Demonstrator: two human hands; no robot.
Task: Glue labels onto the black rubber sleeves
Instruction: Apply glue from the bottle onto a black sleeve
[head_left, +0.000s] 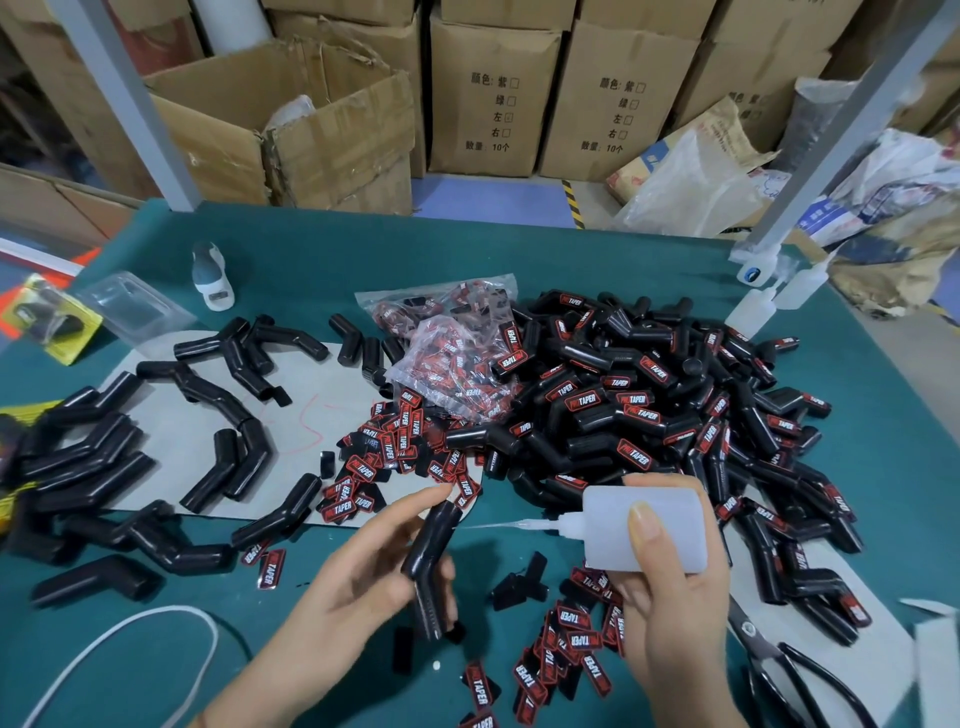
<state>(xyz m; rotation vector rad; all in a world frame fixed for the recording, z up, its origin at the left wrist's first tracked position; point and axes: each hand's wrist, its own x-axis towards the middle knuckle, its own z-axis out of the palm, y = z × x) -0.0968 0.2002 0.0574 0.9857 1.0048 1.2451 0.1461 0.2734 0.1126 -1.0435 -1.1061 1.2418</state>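
Above the green table (332, 270), the left hand (358, 566) grips one bent black rubber sleeve (430, 551) at its elbow — light, soft, probably a little slippery — while the right hand (670, 587) holds the glue bottle (613, 525), its nozzle pointing at the sleeve.

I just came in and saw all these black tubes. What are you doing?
A person is gluing labels onto black rubber sleeves. The left hand holds one bare sleeve, and the right hand grips a glue bottle with its nozzle aimed at that sleeve. Loose labels lie on the green table, beside a big pile of labelled sleeves.
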